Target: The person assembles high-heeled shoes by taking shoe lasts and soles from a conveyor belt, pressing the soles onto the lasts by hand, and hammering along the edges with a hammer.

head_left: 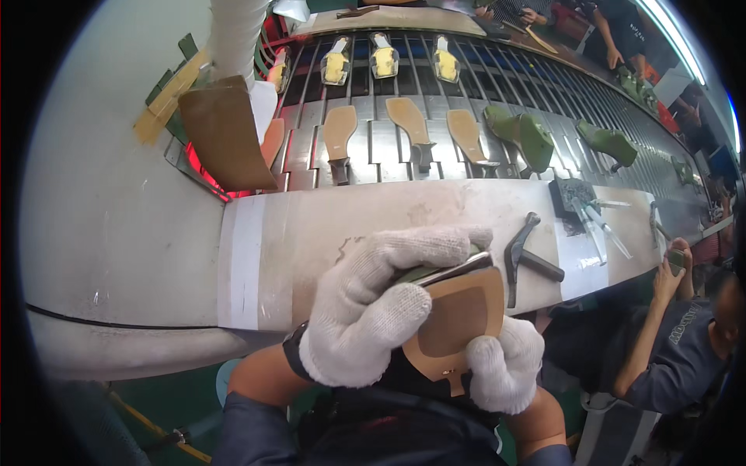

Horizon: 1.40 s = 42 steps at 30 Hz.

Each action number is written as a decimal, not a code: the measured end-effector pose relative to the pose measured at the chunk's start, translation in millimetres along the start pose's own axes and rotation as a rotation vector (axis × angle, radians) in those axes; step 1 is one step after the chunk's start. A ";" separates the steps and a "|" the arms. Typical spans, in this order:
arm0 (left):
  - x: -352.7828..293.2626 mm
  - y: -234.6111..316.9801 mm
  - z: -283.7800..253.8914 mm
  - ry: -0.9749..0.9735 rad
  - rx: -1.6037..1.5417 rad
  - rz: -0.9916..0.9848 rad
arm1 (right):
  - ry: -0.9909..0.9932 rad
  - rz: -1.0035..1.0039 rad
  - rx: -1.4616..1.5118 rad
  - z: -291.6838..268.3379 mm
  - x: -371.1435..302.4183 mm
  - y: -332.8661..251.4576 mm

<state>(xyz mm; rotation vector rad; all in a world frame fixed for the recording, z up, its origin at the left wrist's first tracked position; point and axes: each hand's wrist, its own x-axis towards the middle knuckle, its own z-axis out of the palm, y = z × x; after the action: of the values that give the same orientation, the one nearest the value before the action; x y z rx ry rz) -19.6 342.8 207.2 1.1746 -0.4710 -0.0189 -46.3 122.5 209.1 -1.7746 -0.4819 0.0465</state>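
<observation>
The left hand (373,303), in a white knitted cotton glove, is closed over the top edge of a tan leather shoe sole on a green last (458,318), thumb pressed on the sole's face and fingers curled tight over a thin metal tool (451,270) along the rim. The right hand (505,365), gloved the same, cups the shoe from below at 5 o'clock, fingers wrapped firmly round its narrow heel end. The shoe sits sole-up at the centre of the view, just above the person's lap and near the edge of the pale worn workbench (311,225).

At 3 o'clock from the shoe, a dark steel cobbler's hammer (524,252) lies on the bench, close by but apart from it. Further toward 2 o'clock lie a small black pad (571,196) and some slim light tools (602,229).

At 12 o'clock a slatted metal conveyor (388,147) carries 3 tan soles on heels (409,124) in a row, with 3 yellow-lined shoes (385,58) behind them and green lasted shoes (528,140) toward 1 o'clock. At 10 o'clock a brown cardboard flap (225,132) hangs over a red glow.

At 4 o'clock a co-worker in a dark shirt (676,342) sits beside the bench, one hand raised
</observation>
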 end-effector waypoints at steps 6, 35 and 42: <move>-21.4 12.9 -4.7 0.202 0.101 0.027 | -0.112 0.021 -0.100 19.7 6.5 -3.7; -76.4 -75.3 -48.9 0.188 0.888 0.205 | -0.269 -0.322 -0.923 10.0 49.7 45.4; -73.9 -86.3 -49.8 0.110 1.077 0.280 | -0.335 -0.449 -0.832 -4.4 52.0 78.1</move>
<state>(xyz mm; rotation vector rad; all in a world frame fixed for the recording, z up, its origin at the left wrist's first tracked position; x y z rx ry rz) -48.6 371.4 90.0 2.1313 -0.5573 0.6039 25.5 122.4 148.5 -2.4273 -1.2693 -0.2034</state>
